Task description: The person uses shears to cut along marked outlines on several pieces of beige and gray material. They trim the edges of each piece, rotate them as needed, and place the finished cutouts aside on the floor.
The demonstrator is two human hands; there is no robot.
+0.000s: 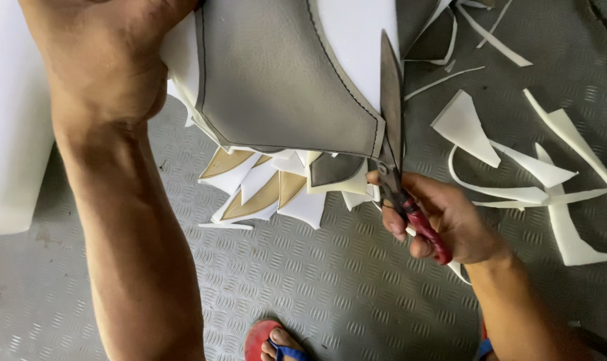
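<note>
From the head camera, looking straight down: the right hand (444,217) is gripping the red handles of the scissors (392,127), fingers curled tight through the loops, blades lying almost closed along the right edge of the grey stitched panel (277,73); the left hand (96,60) is clamping that panel at its upper left corner, fingers hidden behind the material, so how wide they are spread I cannot tell, only that they are holding it up.

Judging progress: the white foam backing (357,33) is showing beyond the stitch line only to the right of the panel, where the blades are running; the lower edge of the panel is looking trimmed close to the seam already, so I would say the cutting is well along, with that right margin left.

Below the panel, a heap of triangular offcuts (270,190), white, tan and grey, is piling up; to the right of the panel, long white foam strips (551,187) are lying scattered.

The surface is a grey tread-patterned metal floor (317,281); well below the panel a foot in a red sandal (270,341) is showing; left of the panel a large white foam block (9,134) is standing.
</note>
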